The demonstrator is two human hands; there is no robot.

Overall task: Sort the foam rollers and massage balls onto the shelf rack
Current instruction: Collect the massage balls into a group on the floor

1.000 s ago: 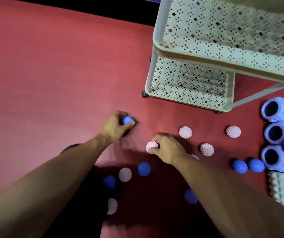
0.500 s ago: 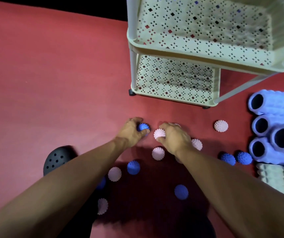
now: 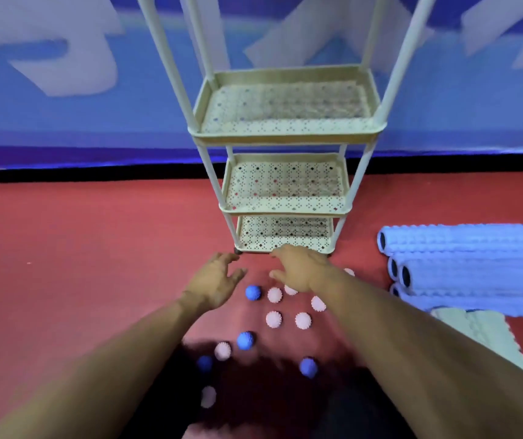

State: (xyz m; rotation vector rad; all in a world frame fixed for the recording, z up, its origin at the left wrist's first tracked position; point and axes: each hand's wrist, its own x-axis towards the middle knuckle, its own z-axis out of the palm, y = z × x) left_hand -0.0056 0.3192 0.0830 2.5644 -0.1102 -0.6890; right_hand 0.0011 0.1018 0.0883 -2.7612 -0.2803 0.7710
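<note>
Both hands released balls since half-second-ago frame; view tilted up. Left hand spread, holding nothing; right hand fingers relaxed, holding nothing. Spiky blue ball and pink ball on red floor below hands. Ridged blue foam rollers lie right, long axes left-right, hollow ends facing left. Cream three-tier shelf rack upright ahead.

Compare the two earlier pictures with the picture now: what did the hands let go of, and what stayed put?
The left hand let go of its blue ball, and the right hand let go of its pink ball. Both hands now hang open above the floor, nearer the rack. The view tilted up. The balls and the rollers stayed on the floor; the shelves hold nothing.
</note>
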